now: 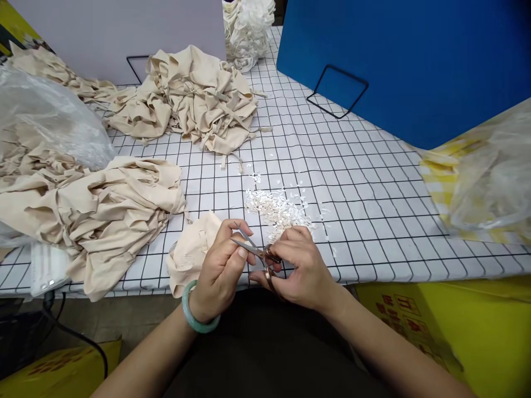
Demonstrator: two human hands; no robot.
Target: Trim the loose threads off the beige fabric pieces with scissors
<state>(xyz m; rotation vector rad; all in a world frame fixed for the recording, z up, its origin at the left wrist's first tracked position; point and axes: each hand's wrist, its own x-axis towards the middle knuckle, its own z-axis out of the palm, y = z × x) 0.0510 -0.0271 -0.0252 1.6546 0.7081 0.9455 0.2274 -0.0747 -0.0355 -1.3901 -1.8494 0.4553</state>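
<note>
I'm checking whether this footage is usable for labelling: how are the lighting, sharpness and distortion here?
Head view: light is even and soft, with only faint shadows under the left hand and right hand; the scissors and grid tablecloth are sharp; the plastic bag shows mild glare; grid lines bow toward the edges, a wide-angle effect.

Red print, too blurred to read
Red characters mark the yellow box (400,320) below the bench (373,182) edge; none is legible.
</note>
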